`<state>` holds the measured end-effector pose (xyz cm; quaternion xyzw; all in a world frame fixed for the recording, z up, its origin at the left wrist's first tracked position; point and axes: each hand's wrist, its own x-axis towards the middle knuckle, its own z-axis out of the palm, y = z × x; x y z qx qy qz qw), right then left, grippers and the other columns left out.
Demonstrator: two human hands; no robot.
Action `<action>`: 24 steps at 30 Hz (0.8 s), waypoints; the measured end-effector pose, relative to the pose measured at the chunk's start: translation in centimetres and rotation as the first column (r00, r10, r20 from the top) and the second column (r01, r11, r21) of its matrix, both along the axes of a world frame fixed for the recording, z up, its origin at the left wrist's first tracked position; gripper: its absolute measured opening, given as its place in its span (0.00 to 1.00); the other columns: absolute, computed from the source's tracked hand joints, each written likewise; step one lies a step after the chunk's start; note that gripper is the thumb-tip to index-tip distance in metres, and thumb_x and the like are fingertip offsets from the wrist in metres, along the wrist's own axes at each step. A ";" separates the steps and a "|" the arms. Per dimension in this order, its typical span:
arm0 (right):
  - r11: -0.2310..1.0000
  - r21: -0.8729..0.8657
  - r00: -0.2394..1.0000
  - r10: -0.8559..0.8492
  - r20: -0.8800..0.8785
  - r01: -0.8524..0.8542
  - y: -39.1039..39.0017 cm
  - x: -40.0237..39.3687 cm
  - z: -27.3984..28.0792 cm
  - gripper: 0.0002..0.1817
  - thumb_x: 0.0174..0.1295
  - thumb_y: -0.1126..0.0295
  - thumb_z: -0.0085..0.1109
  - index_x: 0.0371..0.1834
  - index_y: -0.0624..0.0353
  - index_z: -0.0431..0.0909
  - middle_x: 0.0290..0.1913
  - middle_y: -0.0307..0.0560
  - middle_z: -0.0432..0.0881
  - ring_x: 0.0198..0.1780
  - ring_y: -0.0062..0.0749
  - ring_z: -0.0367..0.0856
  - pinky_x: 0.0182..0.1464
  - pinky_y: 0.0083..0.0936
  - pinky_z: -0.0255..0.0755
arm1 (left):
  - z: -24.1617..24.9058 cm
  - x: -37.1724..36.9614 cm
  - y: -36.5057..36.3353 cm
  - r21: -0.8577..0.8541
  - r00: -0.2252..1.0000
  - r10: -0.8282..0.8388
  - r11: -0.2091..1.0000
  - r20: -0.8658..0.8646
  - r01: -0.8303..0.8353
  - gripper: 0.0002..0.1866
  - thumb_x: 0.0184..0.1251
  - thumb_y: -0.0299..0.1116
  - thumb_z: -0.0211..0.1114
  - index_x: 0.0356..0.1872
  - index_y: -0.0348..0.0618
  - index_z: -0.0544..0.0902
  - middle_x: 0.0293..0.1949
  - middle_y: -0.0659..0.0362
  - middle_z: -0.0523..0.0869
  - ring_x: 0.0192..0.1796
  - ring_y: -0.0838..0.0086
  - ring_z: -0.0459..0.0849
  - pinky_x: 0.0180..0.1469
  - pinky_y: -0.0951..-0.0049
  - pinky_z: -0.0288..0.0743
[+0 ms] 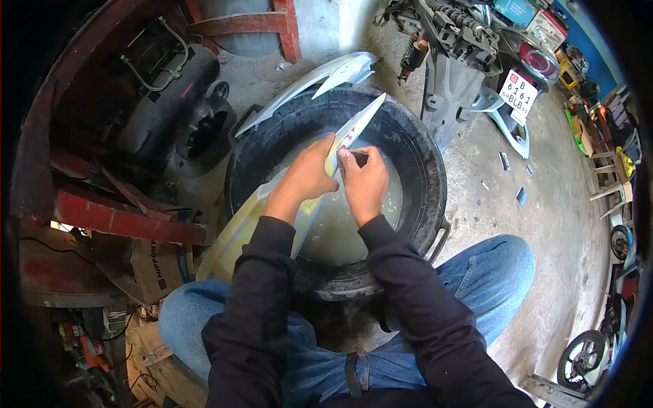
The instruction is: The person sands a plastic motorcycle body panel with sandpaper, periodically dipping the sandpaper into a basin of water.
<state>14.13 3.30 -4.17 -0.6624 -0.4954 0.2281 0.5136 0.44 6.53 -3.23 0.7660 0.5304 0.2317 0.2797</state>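
The left hand [307, 173] grips the long panel [252, 228], fingers wrapped over its edge. The right hand's [366, 178] fingers pinch a small dark piece [356, 155] against it.

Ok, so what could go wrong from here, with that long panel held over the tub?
The long panel could slip into the cloudy water if the left hand loses its grip. The right hand is working close to the panel's narrow end, so a fingertip might catch the edge. The white panel resting on the tub's far rim could slide off if the tub gets bumped.
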 end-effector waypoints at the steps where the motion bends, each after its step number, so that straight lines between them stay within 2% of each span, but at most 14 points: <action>1: 1.000 -0.003 1.000 -0.004 -0.001 0.004 -0.2 -0.3 -0.4 0.15 0.65 0.62 0.74 0.37 0.64 0.82 0.35 0.53 0.89 0.37 0.43 0.88 0.44 0.37 0.77 | 0.2 0.1 0.0 -0.035 1.000 0.015 0.999 0.011 -0.014 0.54 0.42 0.29 0.79 0.77 0.30 0.66 0.72 0.37 0.76 0.75 0.48 0.75 0.76 0.60 0.69; 4: 0.998 0.053 0.999 -0.036 -0.038 0.038 0.3 -0.8 -0.7 0.16 0.65 0.62 0.74 0.36 0.63 0.80 0.34 0.53 0.89 0.36 0.42 0.88 0.43 0.36 0.77 | 0.6 0.8 -0.5 -0.028 0.997 0.070 0.997 -0.033 -0.071 0.51 0.44 0.29 0.79 0.76 0.30 0.68 0.71 0.35 0.77 0.74 0.47 0.75 0.75 0.60 0.69; 7: 0.997 0.064 0.999 -0.039 -0.037 0.041 0.6 -0.8 -1.0 0.15 0.66 0.62 0.73 0.35 0.63 0.79 0.34 0.53 0.88 0.36 0.41 0.88 0.43 0.36 0.76 | 0.1 0.7 -0.6 0.024 0.996 0.076 0.997 0.045 -0.077 0.47 0.48 0.28 0.78 0.74 0.29 0.70 0.69 0.35 0.78 0.73 0.46 0.77 0.74 0.58 0.70; 13: 0.994 0.093 0.998 -0.057 -0.008 0.058 0.9 -1.3 -1.0 0.16 0.66 0.62 0.73 0.35 0.62 0.77 0.33 0.54 0.87 0.35 0.43 0.87 0.41 0.39 0.75 | -0.3 1.1 -0.6 0.054 0.993 0.115 0.992 0.012 -0.116 0.42 0.53 0.28 0.74 0.74 0.29 0.71 0.67 0.34 0.79 0.71 0.44 0.78 0.72 0.56 0.71; 24: 0.991 0.124 0.997 -0.051 0.050 0.044 0.5 -0.9 -0.4 0.15 0.66 0.64 0.72 0.34 0.61 0.77 0.33 0.53 0.86 0.34 0.46 0.86 0.39 0.41 0.73 | -0.1 1.3 -0.7 0.058 0.993 0.114 0.992 0.038 -0.116 0.43 0.51 0.27 0.75 0.73 0.29 0.73 0.66 0.35 0.81 0.70 0.43 0.79 0.71 0.56 0.73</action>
